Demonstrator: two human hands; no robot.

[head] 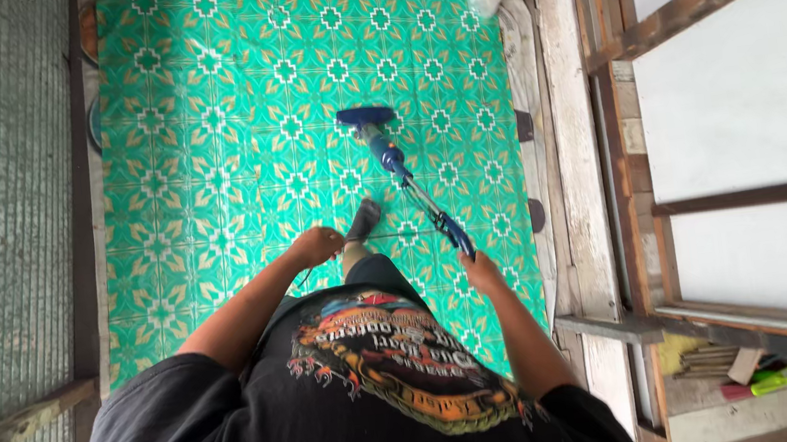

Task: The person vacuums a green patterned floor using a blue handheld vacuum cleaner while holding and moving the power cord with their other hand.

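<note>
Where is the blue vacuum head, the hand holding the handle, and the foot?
vacuum head (365, 116), head view, middle of the blue nozzle.
right hand (480, 268), head view, back of the hand.
foot (364, 219), head view, the grey sock.

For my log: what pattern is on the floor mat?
Green floor mat with repeating white-and-tan floral tile motifs, head view.

1. Blue long-handled floor mop (397, 166) on green patterned vinyl floor sheet (205, 124), ahead of the right hand (481, 270).
2. Left hand (315, 247) left of the sock-clad foot (363, 220).
3. Weathered wooden wall frame (591, 129) right of the sheet.
</note>
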